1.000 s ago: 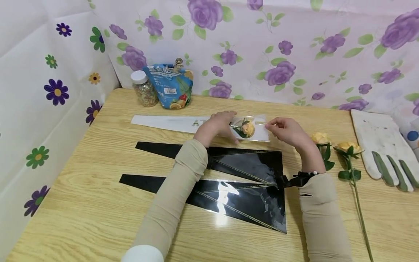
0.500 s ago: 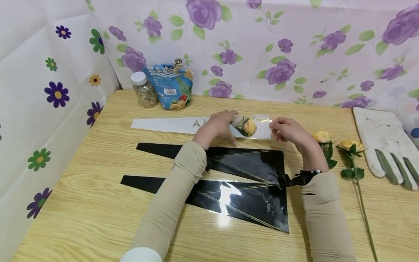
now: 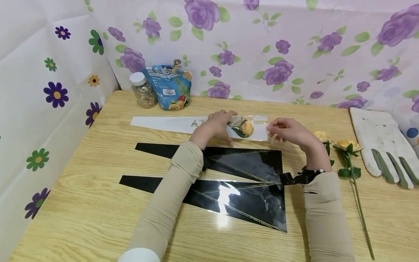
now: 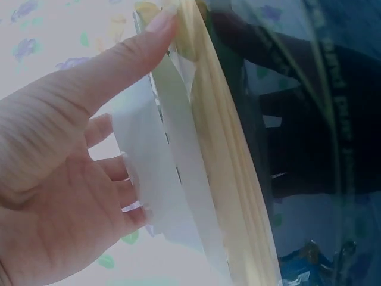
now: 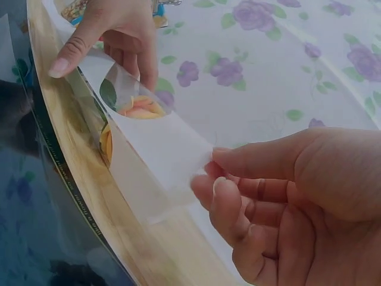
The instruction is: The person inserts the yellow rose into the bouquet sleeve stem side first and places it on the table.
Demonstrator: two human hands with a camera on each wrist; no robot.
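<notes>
A long white flower sleeve with gold lettering and a clear window lies across the back of the table. Inside its wide end a yellow-orange rose shows through the window. My left hand spans the sleeve, thumb at the near edge and fingers at the far one. At the wide end, my right hand pinches the edge between thumb and fingers. The right wrist view shows that pinch on the white sheet up close, with the clear film on the window side standing slightly away from it.
Two black flower sleeves lie nearer the front. To the right are a long-stemmed yellow rose, a second yellow rose and white-and-green gloves. A jar and a clipped blue pouch stand at the back left.
My right hand and the sleeve's wide end shift slightly right, then back left. Gold print near that end shows more than a second ago. The left hand stays nearly in place.
</notes>
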